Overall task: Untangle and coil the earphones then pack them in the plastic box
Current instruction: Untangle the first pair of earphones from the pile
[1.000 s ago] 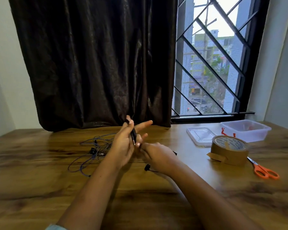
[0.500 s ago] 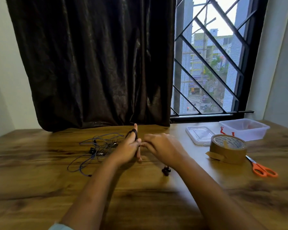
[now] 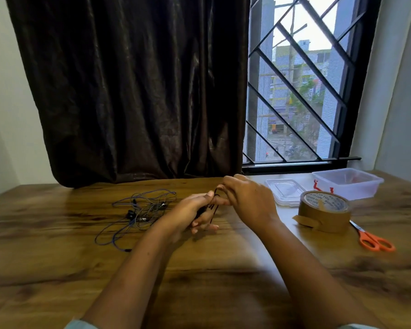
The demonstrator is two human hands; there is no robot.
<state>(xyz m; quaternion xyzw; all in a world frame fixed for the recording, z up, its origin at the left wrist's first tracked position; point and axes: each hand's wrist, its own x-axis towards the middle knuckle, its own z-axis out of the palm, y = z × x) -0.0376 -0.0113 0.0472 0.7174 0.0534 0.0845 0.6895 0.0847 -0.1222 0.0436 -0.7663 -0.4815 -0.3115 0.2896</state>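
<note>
My left hand point(image 3: 195, 214) holds a coil of black earphone cable point(image 3: 211, 206) wound around its fingers, just above the table's middle. My right hand point(image 3: 247, 198) pinches the same black cable at the top of the coil, close against the left fingers. A tangle of blue and grey earphones point(image 3: 140, 210) lies on the wood to the left of my hands. The clear plastic box point(image 3: 347, 184) stands at the back right with something red inside, and its lid point(image 3: 285, 192) lies flat beside it.
A brown roll of packing tape point(image 3: 324, 213) stands right of my hands. Orange-handled scissors point(image 3: 373, 238) lie beyond it near the right edge. A dark curtain point(image 3: 133, 91) and a barred window point(image 3: 299, 91) back the wooden table point(image 3: 199, 281).
My right hand has risen from below the left hand up to the top of the coil, winding the black cable. The dangling earbud under it is no longer in sight.
</note>
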